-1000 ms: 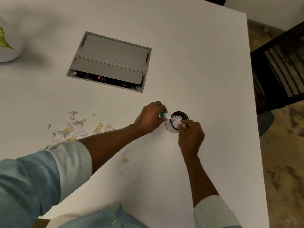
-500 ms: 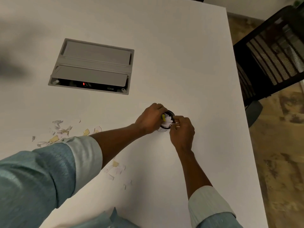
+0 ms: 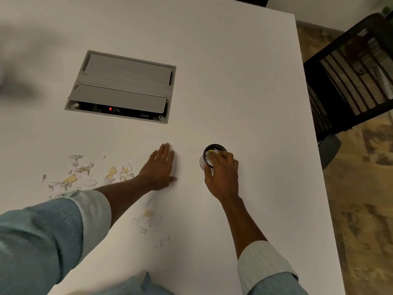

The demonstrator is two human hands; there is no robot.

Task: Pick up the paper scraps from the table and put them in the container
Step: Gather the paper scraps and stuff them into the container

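Holding: the right hand [image 3: 222, 173] curls its fingers over the rim and near wall of the container [image 3: 215, 148] and grips it where it stands on the white surface [image 3: 234, 81], right of centre in the frame.
Container contents: white bits and a yellow fleck show inside the dark rim; how full it is cannot be told.
Left hand: the left hand [image 3: 159, 167] lies flat on the surface, fingers straight and together, holding nothing, just left of the container and apart from it.
Paper scraps: the paper scraps [image 3: 84, 170], white and yellowish, lie at the left of the frame, partly hidden by the left forearm and sleeve.
Smaller cluster: a smaller cluster [image 3: 148, 218] sits lower centre, between the two forearms and nearer the left one.
Key relation: both groups lie left of and below the hands in the frame, on the far side from the container. The main scatter runs roughly left to right. The smaller string runs from upper left to lower right. The free left hand is nearer to both.
Likely next move: the left hand gathers while the right steadies the container.
Progress: partly done, with plenty of scraps left.
Also present: a grey hatch [image 3: 123, 86] set into the surface at upper left; a black mesh chair [image 3: 350, 71] at upper right.
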